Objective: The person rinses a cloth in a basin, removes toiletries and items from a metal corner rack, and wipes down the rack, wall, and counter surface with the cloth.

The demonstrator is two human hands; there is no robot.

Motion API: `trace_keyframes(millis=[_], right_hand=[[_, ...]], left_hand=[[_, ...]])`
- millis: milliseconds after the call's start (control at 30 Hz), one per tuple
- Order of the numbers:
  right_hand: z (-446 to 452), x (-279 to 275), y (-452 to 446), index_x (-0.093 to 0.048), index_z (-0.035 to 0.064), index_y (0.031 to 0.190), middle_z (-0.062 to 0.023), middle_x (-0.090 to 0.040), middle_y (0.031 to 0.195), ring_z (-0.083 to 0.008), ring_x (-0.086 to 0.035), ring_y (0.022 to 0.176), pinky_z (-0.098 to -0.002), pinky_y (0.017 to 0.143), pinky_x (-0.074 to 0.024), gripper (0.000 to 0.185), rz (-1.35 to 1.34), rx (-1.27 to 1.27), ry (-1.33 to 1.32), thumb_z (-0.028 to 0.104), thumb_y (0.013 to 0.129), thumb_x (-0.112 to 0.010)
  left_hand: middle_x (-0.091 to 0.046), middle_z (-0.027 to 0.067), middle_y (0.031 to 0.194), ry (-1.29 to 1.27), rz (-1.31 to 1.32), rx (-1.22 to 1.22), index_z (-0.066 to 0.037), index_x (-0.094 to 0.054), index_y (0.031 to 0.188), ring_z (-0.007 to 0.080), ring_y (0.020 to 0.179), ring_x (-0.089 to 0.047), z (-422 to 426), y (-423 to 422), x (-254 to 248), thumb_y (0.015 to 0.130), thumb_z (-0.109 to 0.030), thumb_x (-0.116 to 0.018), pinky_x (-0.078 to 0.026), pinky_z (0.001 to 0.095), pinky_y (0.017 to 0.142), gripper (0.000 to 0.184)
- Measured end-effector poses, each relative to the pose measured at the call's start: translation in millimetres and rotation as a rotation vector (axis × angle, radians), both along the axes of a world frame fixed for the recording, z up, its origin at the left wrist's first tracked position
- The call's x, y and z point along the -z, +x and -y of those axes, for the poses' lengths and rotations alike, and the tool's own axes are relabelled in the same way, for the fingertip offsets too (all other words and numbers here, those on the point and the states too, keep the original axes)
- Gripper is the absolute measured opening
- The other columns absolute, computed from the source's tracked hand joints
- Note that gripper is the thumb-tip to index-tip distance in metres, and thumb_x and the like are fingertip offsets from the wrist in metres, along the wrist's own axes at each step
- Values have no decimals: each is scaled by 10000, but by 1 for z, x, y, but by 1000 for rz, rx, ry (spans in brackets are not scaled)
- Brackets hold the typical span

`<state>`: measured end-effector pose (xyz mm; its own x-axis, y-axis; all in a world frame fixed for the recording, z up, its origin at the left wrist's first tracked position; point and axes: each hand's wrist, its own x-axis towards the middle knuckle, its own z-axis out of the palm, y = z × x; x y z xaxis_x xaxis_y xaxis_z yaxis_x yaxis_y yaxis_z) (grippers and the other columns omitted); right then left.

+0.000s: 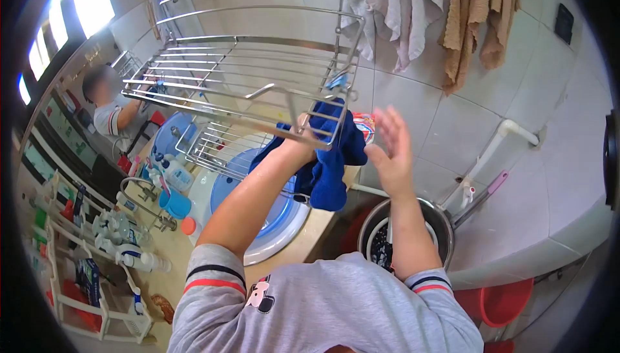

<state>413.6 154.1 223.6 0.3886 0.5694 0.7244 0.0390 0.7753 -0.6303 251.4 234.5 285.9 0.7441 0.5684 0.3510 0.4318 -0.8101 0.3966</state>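
A two-tier metal wire rack (226, 75) spans the upper middle of the view, above the washbasin. A dark blue cloth (332, 172) hangs in folds at the rack's right end, partly behind its bars. My left hand (302, 135) is at the rack's lower front corner, closed on the blue cloth; bars and folds hide part of its fingers. To the right of the cloth, my right hand (392, 150) is raised with its fingers stretched out, holding nothing. A small light-blue item (336, 82) shows at the rack's right end.
Below the rack is a blue washbasin (284, 214) with a faucet (165, 222), a blue cup (174, 203) and bottles. A white shelf (97, 314) stands at left. Towels (413, 4) hang on the tiled wall. A metal bucket (445, 237) and red basin (507, 304) sit low at right.
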Motion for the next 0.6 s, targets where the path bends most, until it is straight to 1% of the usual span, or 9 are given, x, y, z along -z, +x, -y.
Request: trace_keyframes(millis=[100, 133, 200, 267, 300, 333, 433, 533, 600], right_hand=[[11, -63, -14, -255, 33, 1430, -179, -477, 1295, -265, -493, 1201, -363, 934, -471, 866, 174, -68, -53, 189, 749, -768], [5, -78, -23, -283, 15, 1410, -179, -491, 1277, -262, -510, 1182, -365, 938, -470, 829, 8, -224, -110, 227, 764, -756], [-10, -77, -28, -327, -1, 1380, -173, -511, 1248, -256, -537, 1144, -369, 929, -477, 761, -169, -373, -88, 294, 797, -718], [-34, -53, -15, -358, 4, 1357, -162, -526, 1229, -253, -560, 1108, -370, 905, -493, 700, -196, -364, 63, 351, 833, -666], [-34, -50, -13, -371, 8, 1347, -152, -535, 1209, -246, -568, 1085, -364, 896, -495, 677, -216, -336, 64, 374, 846, -642], [-25, -50, -16, -383, 11, 1336, -141, -545, 1189, -239, -577, 1062, -357, 887, -496, 658, -236, -308, 62, 396, 858, -619], [-24, -43, 0, -394, 10, 1326, -126, -556, 1156, -232, -585, 1039, -352, 895, -490, 623, -345, -265, 81, 385, 869, -591], [-17, -47, 20, -398, 7, 1325, -123, -553, 1149, -229, -587, 1035, -364, 918, -479, 600, -355, -262, 103, 350, 867, -580], [-7, -51, 21, -402, 5, 1321, -123, -548, 1154, -226, -585, 1036, -371, 927, -474, 584, -319, -245, 103, 328, 865, -573]], left_hand=[[-569, 129, 1161, -746, 564, 137, -25, -526, 1191, 221, 1068, -555, -35, 13, 59, 866, -174, -593, -452, 369, 909, 364], [-577, 153, 1150, -644, 492, 122, -26, -521, 1197, 262, 1052, -564, -30, 16, 54, 847, -156, -591, -459, 383, 893, 380], [-592, 201, 1128, -15, 21, 41, -27, -510, 1209, 345, 1021, -580, -2, 15, 30, 810, -118, -586, -473, 411, 861, 417], [-579, 246, 1141, 219, -154, 78, -31, -501, 1221, 416, 1013, -568, 5, 12, 22, 776, -88, -579, -476, 431, 853, 455], [-567, 249, 1160, 108, 179, 62, -35, -496, 1229, 431, 1018, -558, 19, 8, 21, 767, -66, -567, -477, 444, 846, 469], [-583, 238, 1140, 263, 299, 93, -53, -519, 1203, 423, 1000, -573, -1, 11, 46, 766, -79, -574, -482, 455, 834, 441], [-582, 223, 1157, 46, -124, -123, -65, -547, 1190, 379, 1071, -571, 5, -32, 14, 759, -16, -541, -463, 444, 896, 433], [-625, 229, 991, 98, 422, -400, -23, -564, 1119, 382, 972, -603, -17, -76, -10, 744, 43, -491, -477, 404, 851, 389], [-609, 221, 973, 362, 762, -440, -29, -560, 1064, 418, 921, -592, -31, -107, -24, 780, 2, -517, -490, 418, 804, 289]])
